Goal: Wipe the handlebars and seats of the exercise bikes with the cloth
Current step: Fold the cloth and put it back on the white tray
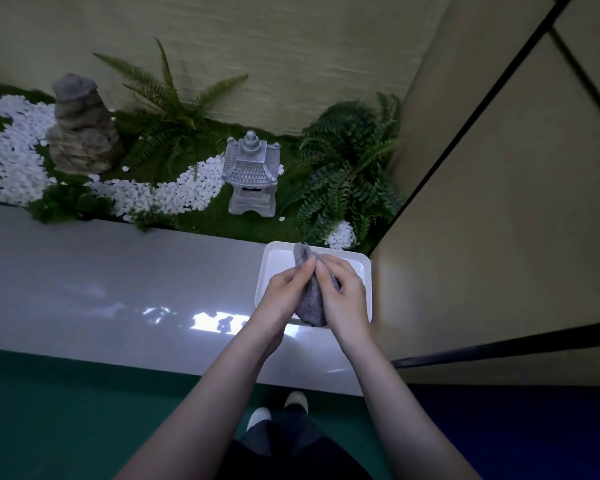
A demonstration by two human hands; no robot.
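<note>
The left hand [284, 285] pinches the upper part of the grey cloth [313, 308] with thumb and curled fingertips. The cloth lies bunched into 1 long roll between the 2 hands, its long axis running from the far rim of the white tray [277, 259] toward the person. The right hand [344, 293] wraps its fingers round the middle from the other side. Both hands are equally near, and no exercise bike shows, so wiping looks not yet begun
</note>
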